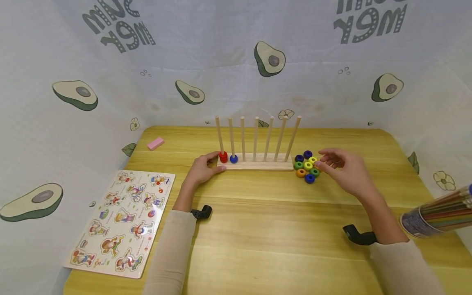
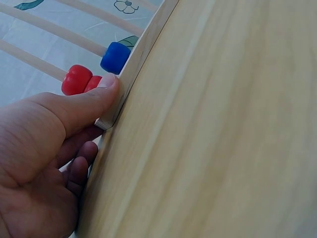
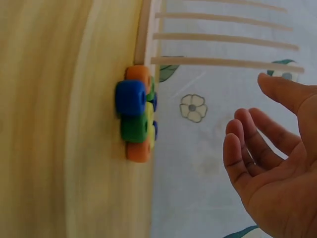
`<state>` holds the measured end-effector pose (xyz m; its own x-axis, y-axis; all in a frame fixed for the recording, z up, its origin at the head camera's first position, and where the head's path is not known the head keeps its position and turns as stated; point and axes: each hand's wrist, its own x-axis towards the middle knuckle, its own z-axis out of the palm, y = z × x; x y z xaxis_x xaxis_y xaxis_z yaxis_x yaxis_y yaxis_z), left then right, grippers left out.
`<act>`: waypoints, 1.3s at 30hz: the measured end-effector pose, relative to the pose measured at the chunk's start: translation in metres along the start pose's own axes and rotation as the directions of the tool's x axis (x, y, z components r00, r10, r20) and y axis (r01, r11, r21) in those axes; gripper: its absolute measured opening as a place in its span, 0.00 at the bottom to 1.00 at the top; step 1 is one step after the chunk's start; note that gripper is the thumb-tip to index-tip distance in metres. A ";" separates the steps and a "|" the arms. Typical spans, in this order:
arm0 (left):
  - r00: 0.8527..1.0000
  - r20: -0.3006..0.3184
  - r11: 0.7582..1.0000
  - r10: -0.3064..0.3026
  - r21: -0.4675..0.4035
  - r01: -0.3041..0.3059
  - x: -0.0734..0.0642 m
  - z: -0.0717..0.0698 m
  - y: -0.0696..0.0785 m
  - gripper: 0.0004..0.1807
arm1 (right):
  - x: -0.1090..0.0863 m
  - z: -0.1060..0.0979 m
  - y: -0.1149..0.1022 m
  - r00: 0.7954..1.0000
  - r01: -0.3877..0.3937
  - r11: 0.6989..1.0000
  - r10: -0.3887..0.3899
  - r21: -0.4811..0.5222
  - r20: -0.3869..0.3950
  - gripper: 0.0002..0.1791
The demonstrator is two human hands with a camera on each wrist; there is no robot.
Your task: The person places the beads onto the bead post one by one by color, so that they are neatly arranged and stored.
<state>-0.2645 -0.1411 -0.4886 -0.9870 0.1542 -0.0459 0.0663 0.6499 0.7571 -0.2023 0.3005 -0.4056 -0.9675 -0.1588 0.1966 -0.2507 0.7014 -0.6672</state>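
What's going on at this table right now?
A person steadies the left end of a wooden peg board with the left hand. Red beads sit on its first peg and a blue bead on the second; the other five pegs are bare. The right hand hovers by the loose colored beads near the board's right end, with no bead showing in its grasp. A picture board lies off to the left.

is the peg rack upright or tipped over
Upright: in the head view its base lies flat on the table and its pegs point up, with the left hand gripping one end.
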 end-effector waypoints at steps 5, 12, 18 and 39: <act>1.000 0.000 1.000 -0.007 -0.004 0.007 0.000 0.000 0.000 0.39 | -0.011 0.011 0.020 0.999 -0.032 0.999 0.033 -0.017 0.035 0.26; 1.000 0.000 1.000 -0.021 -0.006 0.021 0.000 -0.001 -0.001 0.39 | -0.015 0.022 0.035 0.996 -0.027 0.999 0.029 -0.025 0.086 0.26; 1.000 -0.001 1.000 -0.019 -0.010 0.019 0.000 -0.001 0.000 0.38 | -0.016 0.027 0.039 0.991 -0.046 0.999 0.049 -0.025 0.123 0.29; 1.000 -0.001 1.000 -0.020 -0.012 0.020 0.000 0.000 0.000 0.38 | -0.010 0.042 0.044 0.972 -0.094 0.991 0.112 -0.096 0.206 0.27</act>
<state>-0.2640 -0.1409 -0.4884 -0.9883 0.1399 -0.0603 0.0445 0.6437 0.7640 -0.2053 0.3033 -0.4669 -0.9751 -0.2194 -0.0319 -0.1547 0.7764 -0.6110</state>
